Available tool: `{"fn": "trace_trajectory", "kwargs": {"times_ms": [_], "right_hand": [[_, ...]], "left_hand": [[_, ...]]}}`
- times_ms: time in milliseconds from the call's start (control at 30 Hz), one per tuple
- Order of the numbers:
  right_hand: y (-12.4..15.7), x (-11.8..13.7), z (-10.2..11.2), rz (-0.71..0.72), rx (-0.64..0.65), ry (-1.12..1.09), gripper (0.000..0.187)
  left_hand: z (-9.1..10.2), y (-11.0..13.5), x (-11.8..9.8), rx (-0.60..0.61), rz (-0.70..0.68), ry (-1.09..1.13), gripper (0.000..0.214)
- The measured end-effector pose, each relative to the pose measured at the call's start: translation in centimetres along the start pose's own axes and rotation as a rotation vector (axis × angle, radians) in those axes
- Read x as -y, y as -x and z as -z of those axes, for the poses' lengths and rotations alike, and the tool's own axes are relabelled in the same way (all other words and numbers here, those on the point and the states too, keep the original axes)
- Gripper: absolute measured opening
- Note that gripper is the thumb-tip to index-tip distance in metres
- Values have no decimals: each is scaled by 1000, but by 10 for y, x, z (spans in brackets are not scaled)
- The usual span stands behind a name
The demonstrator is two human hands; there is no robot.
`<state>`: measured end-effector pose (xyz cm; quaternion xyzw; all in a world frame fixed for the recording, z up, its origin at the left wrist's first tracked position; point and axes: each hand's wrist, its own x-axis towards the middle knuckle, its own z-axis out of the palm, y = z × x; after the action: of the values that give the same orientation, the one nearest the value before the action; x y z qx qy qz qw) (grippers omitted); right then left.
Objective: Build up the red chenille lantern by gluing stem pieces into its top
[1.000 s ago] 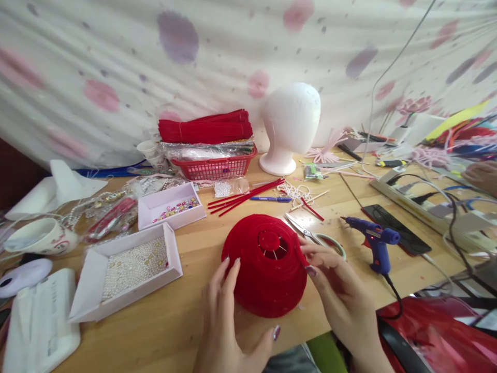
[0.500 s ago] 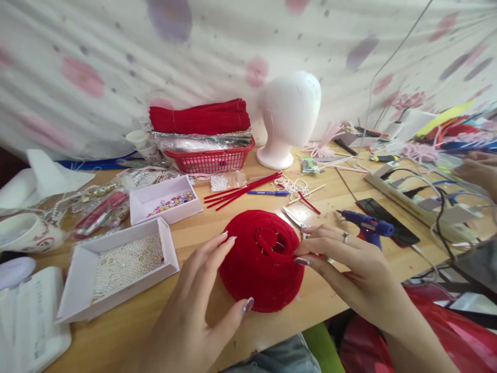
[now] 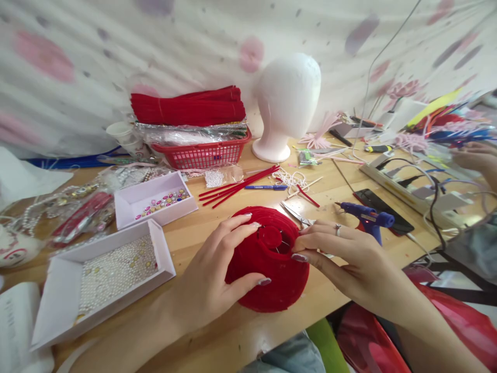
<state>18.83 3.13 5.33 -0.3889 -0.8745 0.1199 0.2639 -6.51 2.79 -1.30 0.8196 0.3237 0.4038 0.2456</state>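
Low in the middle of the frame I have the red dome (image 3: 272, 274) sitting on the wooden worktop (image 3: 202, 233), close to its near edge. My left hand (image 3: 217, 269) is wrapped over the dome's left side, fingers (image 3: 236, 228) curled across the top and thumb pressed against the lower front, so it grips the dome. My right hand (image 3: 341, 254) comes in from the lower right of the frame with its fingertips (image 3: 301, 248) drawn together, pinching at the rim of the round opening on top of the dome; I cannot tell whether anything small is held between them. Just behind that hand lie scissors (image 3: 297, 215), and to the right stands a blue glue gun (image 3: 367, 217) in front of a black phone (image 3: 382, 207). Left of the dome, two white trays sit side by side: the nearer tray (image 3: 50, 305) filled with pearls, the farther tray (image 3: 155, 186) holding coloured gems. Further back, a red basket (image 3: 202, 153) carries a stack of red stems, and a white foam head (image 3: 285, 101) stands beside it. At the right edge of the frame another person's hand (image 3: 476, 155) shows.
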Motion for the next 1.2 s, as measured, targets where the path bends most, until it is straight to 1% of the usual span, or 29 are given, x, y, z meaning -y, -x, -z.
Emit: {"fn": "trace_trajectory", "kwargs": {"times_ms": [100,233,333,400,567,767,1200], "right_hand": [[-2,3,2,-8,22,5,15],[-4,6,3,-16,38,22,15],[-4,6,4,-15,45,33,16],[-4,6,4,-20,47,44,16],[-3,6,4,-17,39,42,16],[-3,3,4,12,47,39,15],[-4,1,4,3,68,13,15]], "left_hand": [[-3,1,5,-23,-32,4,57],[-3,4,14,11,-105,-100,43],[-3,7,22,25,-182,-171,38],[-3,8,26,12,-210,-191,39],[-3,8,31,5,-221,-221,44],[-2,6,30,20,-252,-253,42],[-1,5,30,38,-265,-303,39]]}}
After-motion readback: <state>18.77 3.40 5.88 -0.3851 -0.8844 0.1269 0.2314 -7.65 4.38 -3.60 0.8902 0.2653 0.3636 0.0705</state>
